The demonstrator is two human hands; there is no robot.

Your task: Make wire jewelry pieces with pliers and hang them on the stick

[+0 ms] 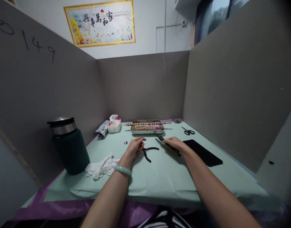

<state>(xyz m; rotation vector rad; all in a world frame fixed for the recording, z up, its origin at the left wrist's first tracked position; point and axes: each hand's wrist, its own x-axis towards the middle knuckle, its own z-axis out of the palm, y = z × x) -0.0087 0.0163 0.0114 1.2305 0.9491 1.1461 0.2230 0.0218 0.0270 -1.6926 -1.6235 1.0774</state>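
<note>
My left hand (135, 146), with a pale green bangle (122, 170) on the wrist, has its fingers curled together just over the mat; what they hold, if anything, is hidden. Right against those fingers is a pair of pliers (146, 152) with black handles spread apart, its jaws out of sight by the hand. My right hand (174, 143) grips a thin dark slab that looks like a phone (170, 148), tilted above the table. Behind both hands stands a metal tray (147, 132) of small red and gold beads, with a beaded stick (145, 123) across it.
A dark green flask (70, 152) and a crumpled white cloth (102, 167) are at left. Farther back sit a white tissue pack (114, 125) and a small ring-like piece (126, 142). Scissors (188, 131) and a black flat panel (202, 152) lie right. Grey partitions (145, 88) enclose the table.
</note>
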